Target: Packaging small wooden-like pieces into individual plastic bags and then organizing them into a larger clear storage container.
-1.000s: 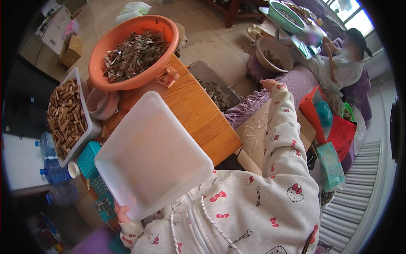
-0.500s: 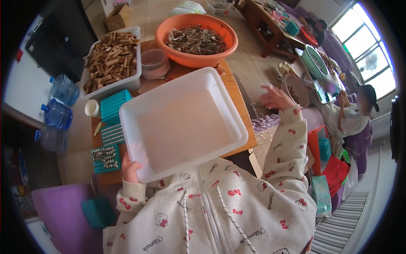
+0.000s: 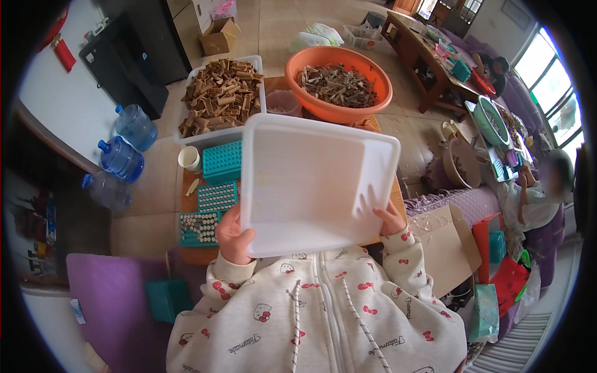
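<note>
A white plastic tray point(image 3: 305, 186), with nothing seen inside it, is tilted up in front of my chest. My left hand point(image 3: 235, 237) grips its lower left edge, thumb on the near side. At the right edge is my right hand point(image 3: 390, 220), its fingers behind the wall and showing as dark shapes through the plastic. Left of the tray on the wooden table point(image 3: 191, 255) are a teal rack point(image 3: 222, 161), a second rack point(image 3: 217, 196) with rows of small pale pieces, and a third rack point(image 3: 185, 230) partly covered with loose pale pieces.
Beyond the tray stand a white bin point(image 3: 261, 93) of brown tube pieces, a pinkish tub point(image 3: 285, 103) and an orange basin point(image 3: 384, 93) of dry scraps. A paper cup point(image 3: 189, 159) is at the left. An opened cardboard box point(image 3: 444, 245) lies right; a person point(image 3: 538, 199) sits beyond.
My right hand has come in from the right, where it was free in the air, and now holds the tray's right edge. The tray has turned more upright and level. My view has shifted left.
</note>
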Demonstrator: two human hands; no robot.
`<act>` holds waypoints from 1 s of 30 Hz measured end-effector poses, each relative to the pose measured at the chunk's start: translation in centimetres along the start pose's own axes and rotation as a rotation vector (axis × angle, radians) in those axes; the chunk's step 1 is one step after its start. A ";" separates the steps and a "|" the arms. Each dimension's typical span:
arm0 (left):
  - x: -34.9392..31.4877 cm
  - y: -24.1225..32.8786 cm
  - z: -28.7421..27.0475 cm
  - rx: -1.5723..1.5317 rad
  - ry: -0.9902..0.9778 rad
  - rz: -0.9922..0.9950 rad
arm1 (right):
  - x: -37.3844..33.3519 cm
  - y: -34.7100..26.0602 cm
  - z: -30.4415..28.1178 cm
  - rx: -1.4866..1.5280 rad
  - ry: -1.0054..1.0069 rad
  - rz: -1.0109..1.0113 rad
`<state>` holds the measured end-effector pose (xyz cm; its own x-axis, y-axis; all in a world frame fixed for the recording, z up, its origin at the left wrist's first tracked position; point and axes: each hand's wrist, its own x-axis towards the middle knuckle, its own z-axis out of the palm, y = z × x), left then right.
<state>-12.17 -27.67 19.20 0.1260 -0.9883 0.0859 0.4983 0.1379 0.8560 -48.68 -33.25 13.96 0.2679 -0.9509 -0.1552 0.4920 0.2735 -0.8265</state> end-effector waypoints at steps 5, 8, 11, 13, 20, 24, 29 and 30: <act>1.7 -0.7 0.1 0.005 -0.118 -0.057 | -1.6 -1.1 -1.0 -0.219 0.141 -0.008; 3.8 0.1 3.2 0.045 -0.270 -0.076 | -0.5 -6.8 -4.0 -0.312 0.217 -0.070; 4.4 -0.7 3.7 0.148 -0.348 -0.129 | 0.4 -13.0 -2.2 -0.307 0.382 -0.196; 4.7 -0.2 3.6 0.205 -0.224 0.004 | 2.3 -12.8 -0.4 -0.574 0.320 -0.164; 4.1 4.7 0.1 -0.069 -0.041 0.153 | 5.3 -14.4 10.2 -0.590 0.145 -0.188; 4.6 11.2 -3.3 0.297 0.340 0.236 | 10.8 -12.0 18.7 -0.880 -0.035 -0.493; 4.4 18.2 -6.8 0.301 0.339 0.393 | 14.4 -12.5 27.6 -0.945 -0.162 -0.622; 3.9 18.7 -7.2 0.310 0.357 0.407 | 15.1 -12.0 28.7 -0.935 -0.186 -0.624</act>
<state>3.80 -28.50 31.88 0.5594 -0.7704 0.3060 0.0849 0.4204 0.9033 -26.83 -46.72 37.07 0.3503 -0.8253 0.4430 -0.2070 -0.5294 -0.8227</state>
